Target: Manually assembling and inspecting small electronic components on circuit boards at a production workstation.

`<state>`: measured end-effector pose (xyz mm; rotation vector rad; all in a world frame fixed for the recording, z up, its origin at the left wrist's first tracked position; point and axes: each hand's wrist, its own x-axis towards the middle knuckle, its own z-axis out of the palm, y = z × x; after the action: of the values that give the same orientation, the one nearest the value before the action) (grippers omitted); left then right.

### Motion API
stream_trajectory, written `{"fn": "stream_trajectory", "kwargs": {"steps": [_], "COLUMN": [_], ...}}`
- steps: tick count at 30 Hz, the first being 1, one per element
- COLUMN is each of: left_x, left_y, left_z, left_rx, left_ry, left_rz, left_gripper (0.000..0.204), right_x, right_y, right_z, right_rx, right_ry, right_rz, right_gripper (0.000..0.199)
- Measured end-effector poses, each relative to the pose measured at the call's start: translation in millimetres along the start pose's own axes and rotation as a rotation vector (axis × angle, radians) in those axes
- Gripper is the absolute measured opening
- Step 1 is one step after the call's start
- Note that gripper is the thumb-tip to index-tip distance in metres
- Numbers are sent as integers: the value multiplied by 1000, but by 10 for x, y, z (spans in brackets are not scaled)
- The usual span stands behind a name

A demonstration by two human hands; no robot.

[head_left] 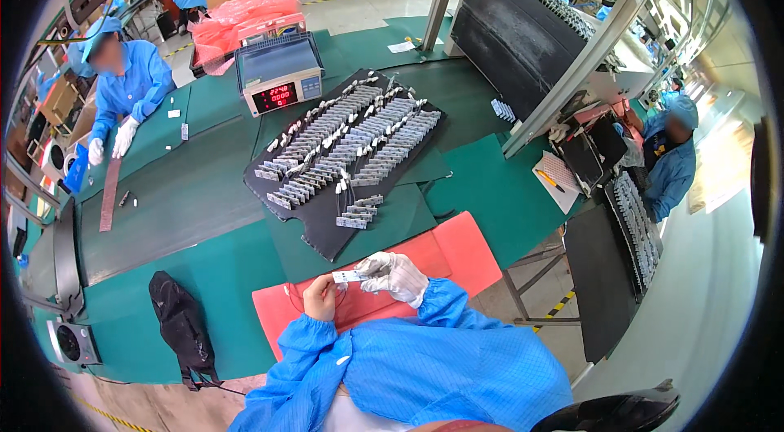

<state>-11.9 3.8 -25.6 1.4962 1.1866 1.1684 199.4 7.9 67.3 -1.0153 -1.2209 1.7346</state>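
Over a pink mat (465,248) at the table's near edge, my two hands hold a small flat pale circuit board (348,276) with dark spots. My bare left hand (319,299) pinches its left end. My right hand (398,275), in a white glove, grips its right end with the fingers closed. A thin dark wire shows below the board, by my left hand. Just beyond lies a black board (331,240) bearing rows of many similar small boards (359,153) with white connectors, standing on edge.
A scale with a red display (279,95) stands behind the rows, near pink plastic bags (249,15). A black cloth bag (180,326) and a small fan (72,342) lie left. A metal post (572,64) rises right. Co-workers in blue sit left (131,81) and right (671,162).
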Motion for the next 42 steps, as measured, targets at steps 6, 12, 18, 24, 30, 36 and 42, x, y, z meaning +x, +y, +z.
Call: {"fn": "stream_trajectory", "kwargs": {"steps": [6,12,18,24,30,36,42], "left_x": [34,-129,-92,-79,8,64,92], "left_y": [127,-5,-115,-173,36,403,414], "left_z": [-27,-70,-53,-57,-7,4,-4], "left_rx": [189,251,283,316,299,196,217], "left_ry": [-10,-37,-37,-35,-38,26,-18], "left_rz": [182,222,276,326,313,240,254], "left_gripper": [17,16,17,19,14,15,11], "right_x": [6,-28,-40,-52,22,48,-3], "right_y": [3,96,110,119,52,-96,-98], "right_z": [-96,-275,-285,-290,-351,-258,-232], "right_rx": [-328,-957,-854,-843,-1089,-925,-334], "right_ry": [9,73,66,93,-13,12,26], "right_rz": [-258,-566,-513,-463,-814,-716,-99], "right_gripper": [21,34,29,33,22,18,24]}}
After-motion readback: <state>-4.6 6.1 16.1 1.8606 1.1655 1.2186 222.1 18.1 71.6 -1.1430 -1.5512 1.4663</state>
